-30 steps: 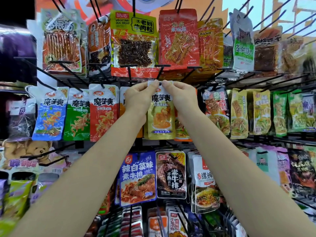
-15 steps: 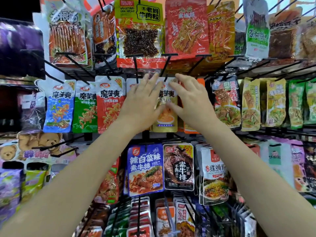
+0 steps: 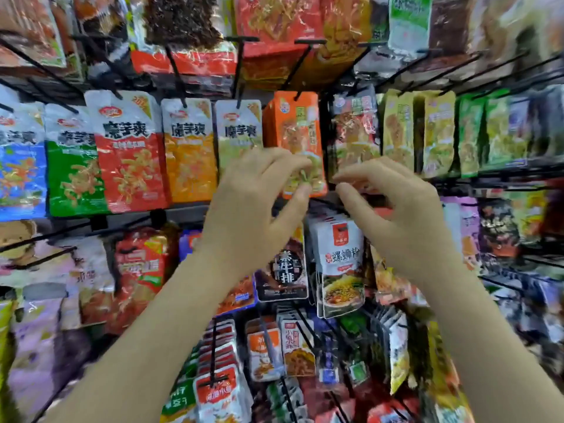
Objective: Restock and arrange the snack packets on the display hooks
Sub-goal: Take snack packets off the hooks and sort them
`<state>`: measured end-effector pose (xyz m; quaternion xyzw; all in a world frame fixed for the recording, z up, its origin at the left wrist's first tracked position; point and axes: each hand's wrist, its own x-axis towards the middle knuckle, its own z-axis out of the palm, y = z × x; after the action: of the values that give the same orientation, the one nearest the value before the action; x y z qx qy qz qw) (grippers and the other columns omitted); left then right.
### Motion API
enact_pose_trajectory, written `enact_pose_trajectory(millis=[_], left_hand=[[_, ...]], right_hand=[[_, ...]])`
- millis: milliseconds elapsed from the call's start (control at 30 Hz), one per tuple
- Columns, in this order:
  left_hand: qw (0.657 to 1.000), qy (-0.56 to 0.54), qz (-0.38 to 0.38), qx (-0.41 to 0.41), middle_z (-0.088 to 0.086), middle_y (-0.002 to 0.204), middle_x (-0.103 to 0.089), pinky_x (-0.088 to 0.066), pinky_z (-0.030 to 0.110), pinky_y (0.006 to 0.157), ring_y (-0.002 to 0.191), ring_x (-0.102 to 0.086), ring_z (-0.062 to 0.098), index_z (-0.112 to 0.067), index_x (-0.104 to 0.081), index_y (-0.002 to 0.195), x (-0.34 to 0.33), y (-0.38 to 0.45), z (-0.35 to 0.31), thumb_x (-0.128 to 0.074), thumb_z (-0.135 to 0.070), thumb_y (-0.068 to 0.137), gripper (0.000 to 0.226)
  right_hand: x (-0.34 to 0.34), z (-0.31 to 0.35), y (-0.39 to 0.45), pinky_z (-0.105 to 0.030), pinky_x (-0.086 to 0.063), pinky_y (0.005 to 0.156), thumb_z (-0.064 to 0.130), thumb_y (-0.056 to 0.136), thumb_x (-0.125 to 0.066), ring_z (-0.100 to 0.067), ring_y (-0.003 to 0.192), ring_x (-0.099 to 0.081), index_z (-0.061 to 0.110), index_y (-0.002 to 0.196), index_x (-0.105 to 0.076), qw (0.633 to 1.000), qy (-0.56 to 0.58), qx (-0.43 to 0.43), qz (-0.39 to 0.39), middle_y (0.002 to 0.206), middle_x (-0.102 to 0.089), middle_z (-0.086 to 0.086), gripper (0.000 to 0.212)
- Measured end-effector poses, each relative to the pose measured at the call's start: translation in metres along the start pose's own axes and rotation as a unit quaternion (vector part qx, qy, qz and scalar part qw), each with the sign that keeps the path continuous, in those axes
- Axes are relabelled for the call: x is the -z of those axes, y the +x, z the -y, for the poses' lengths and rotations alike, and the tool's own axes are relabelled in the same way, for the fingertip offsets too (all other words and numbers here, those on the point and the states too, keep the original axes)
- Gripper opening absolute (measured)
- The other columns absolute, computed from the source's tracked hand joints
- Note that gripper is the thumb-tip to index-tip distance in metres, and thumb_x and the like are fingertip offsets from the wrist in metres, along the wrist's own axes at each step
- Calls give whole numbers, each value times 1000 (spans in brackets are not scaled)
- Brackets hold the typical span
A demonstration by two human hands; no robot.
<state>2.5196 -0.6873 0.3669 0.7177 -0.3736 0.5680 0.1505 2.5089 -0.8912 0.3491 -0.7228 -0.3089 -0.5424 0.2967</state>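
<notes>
My left hand (image 3: 253,209) and right hand (image 3: 399,215) hang side by side before the rack, below the glossy orange foil packet (image 3: 293,129) and above the white noodle-picture pouch (image 3: 340,270) on its black wire hook.

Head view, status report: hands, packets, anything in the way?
Left hand and right hand both empty, fingers loosely curled, in front of the rack. Yellow-green packet hanging on its hook beside the orange packet. Nothing blocking.

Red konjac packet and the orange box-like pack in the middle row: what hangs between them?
In the head view, two packets hang between the red konjac packet and orange pack: an orange-bottomed packet, then a pale green packet.
</notes>
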Motion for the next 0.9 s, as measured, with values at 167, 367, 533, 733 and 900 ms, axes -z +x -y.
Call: enact_pose_trajectory(millis=[167, 367, 533, 733, 900], left_hand=[[983, -149, 102, -32, 9, 117, -71, -44, 36, 100, 113, -62, 26, -6, -70, 120, -108, -68, -83, -52, -28, 100, 35], [892, -269, 362, 18, 10, 112, -73, -54, 43, 87, 105, -67, 30, -6, -70, 118, -254, -196, -182, -48, -34, 98, 41], [801, -315, 509, 31, 19, 130, -67, -56, 50, 95, 118, -66, 36, -2, -65, 129, -319, -304, -258, -47, -37, 93, 53], [705, -301, 641, 44, 1, 171, -8, -28, 45, 122, 154, -21, 24, -20, -8, 163, -329, -397, -298, -46, -49, 101, 79], [725, -298, 619, 38, 3, 171, -7, -34, 47, 119, 153, -25, 25, -18, -3, 163, -328, -406, -301, -46, -53, 100, 83]], right_hand=[[58, -56, -139, -21, -47, 81, 26, 97, -59, -9, 91, -60, 10, 107, -71, 983, -101, -149, 37, 97, -68, 2, 22], [127, -121, -346, -37, -47, 82, 40, 93, -49, -24, 88, -61, 7, 100, -71, 882, -222, -396, 127, 94, -69, -10, 40], [162, -128, -499, -33, -40, 83, 37, 88, -57, -29, 93, -63, 6, 104, -73, 764, -231, -575, 179, 98, -71, -16, 38], [157, -124, -609, -39, -41, 89, 24, 91, -73, -37, 111, -58, 1, 122, -63, 610, -159, -730, 265, 118, -63, -20, 40], [142, -115, -668, -47, -46, 100, 38, 78, -82, -37, 127, -51, 12, 140, -47, 483, -161, -760, 404, 139, -52, -14, 76]])
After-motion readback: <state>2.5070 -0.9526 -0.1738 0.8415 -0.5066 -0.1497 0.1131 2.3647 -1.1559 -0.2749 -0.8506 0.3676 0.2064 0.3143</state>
